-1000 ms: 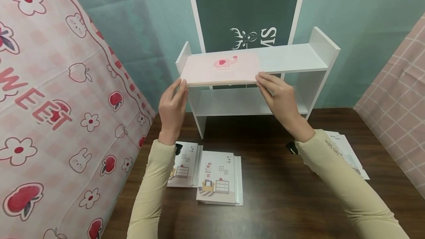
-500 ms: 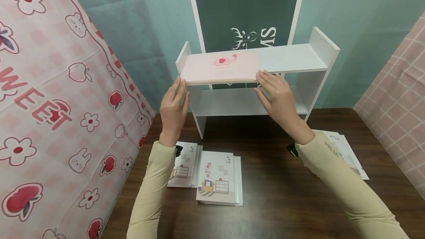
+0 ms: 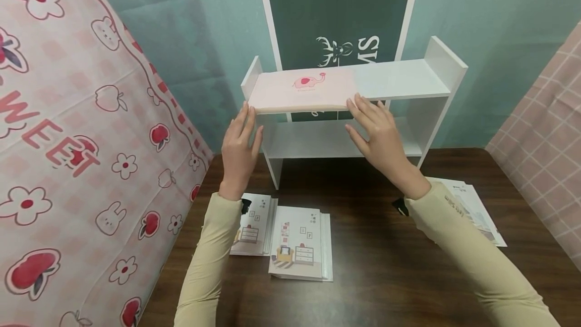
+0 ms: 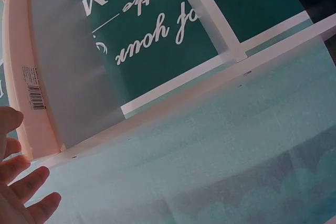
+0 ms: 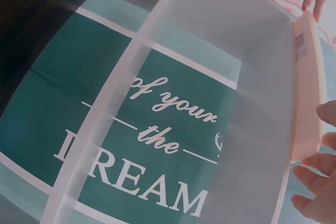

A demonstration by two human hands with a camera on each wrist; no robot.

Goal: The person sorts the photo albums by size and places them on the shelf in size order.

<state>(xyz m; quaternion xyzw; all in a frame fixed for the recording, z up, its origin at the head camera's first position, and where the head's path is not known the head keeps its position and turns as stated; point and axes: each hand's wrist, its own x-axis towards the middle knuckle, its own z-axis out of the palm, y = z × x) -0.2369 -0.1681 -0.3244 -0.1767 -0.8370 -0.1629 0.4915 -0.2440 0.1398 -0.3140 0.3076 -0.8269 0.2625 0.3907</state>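
A flat pink item with a red elephant print (image 3: 313, 90) lies on the left part of the top board of a white shelf (image 3: 404, 77); its exact kind is unclear. My left hand (image 3: 237, 148) touches its front left corner with straight fingertips, thumb apart. At its front right corner, the fingertips of my right hand (image 3: 376, 132) rest, with the thumb held away below. From the left wrist, a barcode label shows on the pink edge (image 4: 16, 35), and my left hand (image 4: 23, 192) is beside it. My right hand (image 5: 320, 182) shows spread fingers by the opposite end.
Two stacks of white printed books, the left stack (image 3: 254, 223) and the nearer stack (image 3: 297, 243), lie on the dark wooden table (image 3: 376, 281). More white printed sheets or books (image 3: 476, 211) lie at right, partly under my sleeve. A patterned cloth (image 3: 104, 155) hangs at left.
Both thumbs have come away from the pink item's front edge, and the fingers have straightened. The pink item has slid slightly back on the shelf.
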